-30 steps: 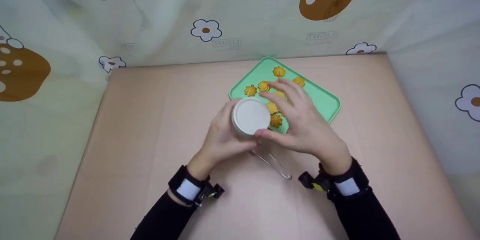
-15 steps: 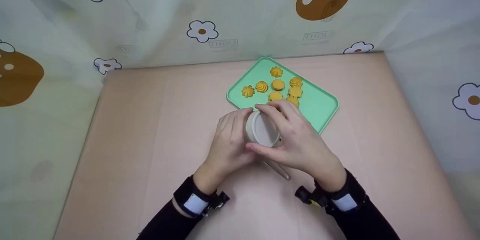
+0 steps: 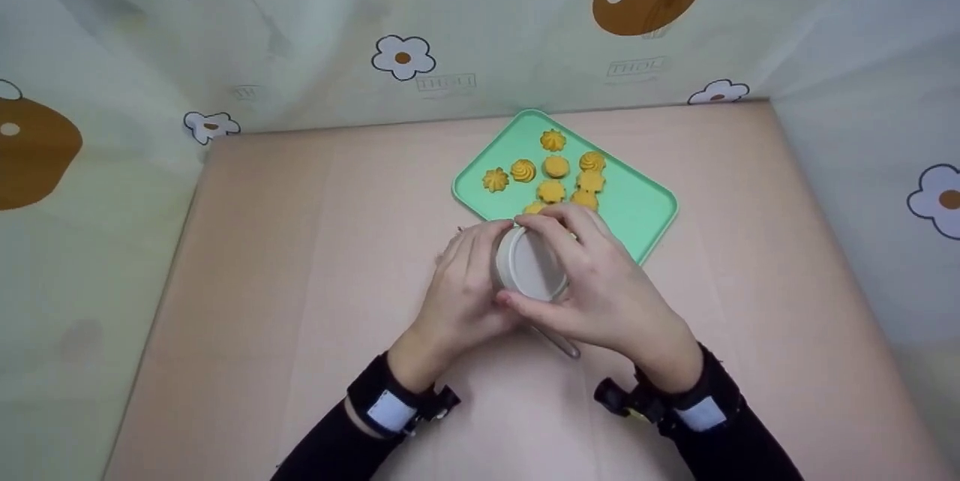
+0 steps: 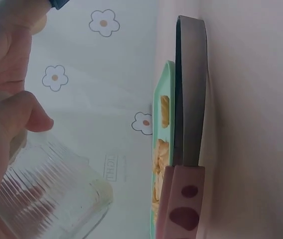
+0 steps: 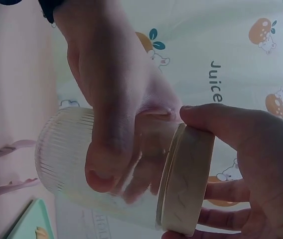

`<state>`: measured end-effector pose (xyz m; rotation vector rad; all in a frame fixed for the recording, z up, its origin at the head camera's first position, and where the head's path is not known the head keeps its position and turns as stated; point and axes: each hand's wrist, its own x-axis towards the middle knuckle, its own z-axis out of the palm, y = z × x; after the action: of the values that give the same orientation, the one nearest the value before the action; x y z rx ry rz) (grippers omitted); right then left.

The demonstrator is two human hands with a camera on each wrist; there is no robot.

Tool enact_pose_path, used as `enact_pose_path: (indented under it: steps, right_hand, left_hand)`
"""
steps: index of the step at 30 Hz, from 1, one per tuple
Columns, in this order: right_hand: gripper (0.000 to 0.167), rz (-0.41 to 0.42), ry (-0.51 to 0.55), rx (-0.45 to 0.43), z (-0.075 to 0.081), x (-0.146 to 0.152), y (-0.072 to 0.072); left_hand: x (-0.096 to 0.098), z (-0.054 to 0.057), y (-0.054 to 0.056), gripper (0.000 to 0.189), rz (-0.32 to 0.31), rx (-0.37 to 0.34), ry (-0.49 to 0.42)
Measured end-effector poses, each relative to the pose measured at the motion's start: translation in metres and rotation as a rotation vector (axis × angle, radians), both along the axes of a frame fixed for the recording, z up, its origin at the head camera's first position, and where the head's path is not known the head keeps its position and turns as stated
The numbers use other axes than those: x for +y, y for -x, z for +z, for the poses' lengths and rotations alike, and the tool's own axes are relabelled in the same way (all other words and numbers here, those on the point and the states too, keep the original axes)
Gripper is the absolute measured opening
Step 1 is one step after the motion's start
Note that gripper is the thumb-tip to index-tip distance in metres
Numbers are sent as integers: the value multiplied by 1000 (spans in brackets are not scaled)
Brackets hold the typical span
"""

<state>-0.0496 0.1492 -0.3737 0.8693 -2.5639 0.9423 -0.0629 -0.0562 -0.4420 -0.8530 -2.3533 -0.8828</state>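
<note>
Head view: just before the green tray (image 3: pixel 641 211), the right hand (image 3: pixel 609 287) pinches a pale lid (image 3: pixel 532 265). Left wrist view: tongs (image 4: pixel 194 94) lie before the tray. Right wrist view: the left hand (image 5: pixel 115 102) curls its fingers round the lidded clear jar (image 5: pixel 64 149).

The ribbed glass jar (image 5: pixel 64 149) is clear and cylindrical, with fine parallel flutes along its wall. It is held off the table (image 3: pixel 262 278) in the grip of the left hand (image 3: pixel 463 290), tilted, its top leaning rightward. The round, off-white lid (image 5: pixel 189 179) sits over the mouth, its edge pinched by the right hand (image 3: pixel 604 275).
</note>
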Motion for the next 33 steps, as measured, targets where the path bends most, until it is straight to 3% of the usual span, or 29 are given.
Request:
enact_pose_path:
  steps: [9,23,28,33]
  right_hand:
    - [73,32,11,-28,0,2,2]
    - [75,59,11,-9,3,10,1]
    - [74,141,-5,-13,5,13,1]
    - [74,294,11,-30,9,18,3]
  left_hand:
    - [-5,-3,4,84,-57,41,1]
    - [-1,1,5,88,-138,-37,-18]
    - [-7,3,3,93,-191,-161,-35]
    - [-12,8,2,96,-304,-367,-66]
